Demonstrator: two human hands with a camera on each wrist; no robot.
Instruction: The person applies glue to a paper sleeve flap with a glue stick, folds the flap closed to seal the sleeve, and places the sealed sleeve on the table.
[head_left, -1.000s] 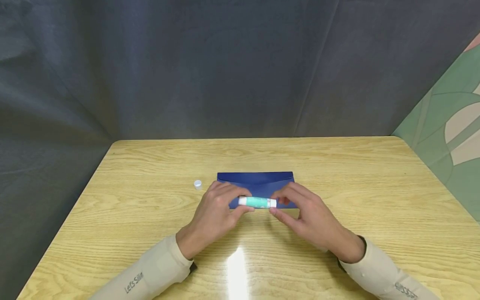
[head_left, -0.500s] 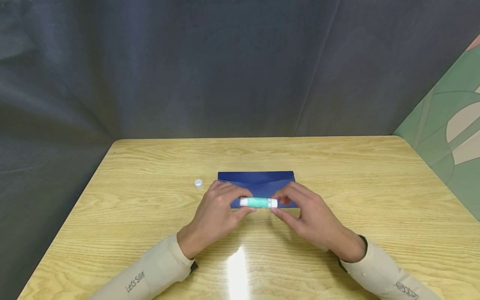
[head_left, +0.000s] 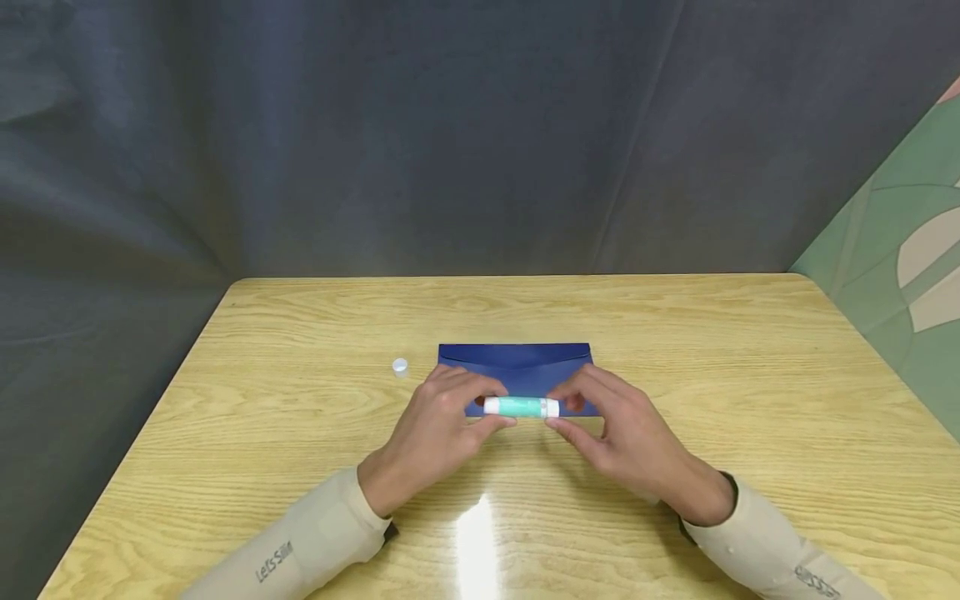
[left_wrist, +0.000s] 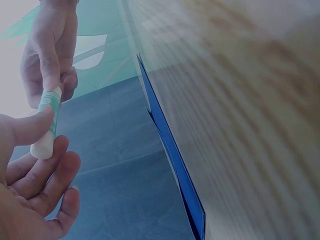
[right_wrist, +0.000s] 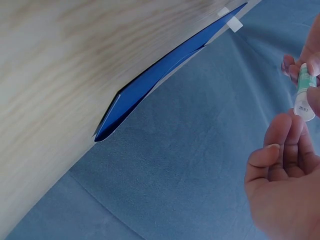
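Note:
A glue stick (head_left: 521,407) with a teal barrel and white ends is held level above the table, between both hands. My left hand (head_left: 438,425) pinches its left white end between thumb and fingers. My right hand (head_left: 630,429) pinches the other end, also with thumb and fingertips. In the right wrist view, small print shows on the white end of the glue stick (right_wrist: 303,109) near the right hand. Behind and below lies a dark blue envelope (head_left: 513,357), its flap on the far side and slightly raised; the hands hide part of its near edge.
A small white cap (head_left: 401,367) sits on the wooden table (head_left: 300,350), left of the envelope. A dark grey curtain (head_left: 450,150) hangs behind and at the left. At the right is a green patterned cloth (head_left: 885,250). Light glares off the table's near part.
Both hands keep their pinch on the glue stick. The markings on its barrel look slightly different, as if it has turned a little. The whole view has shifted slightly.

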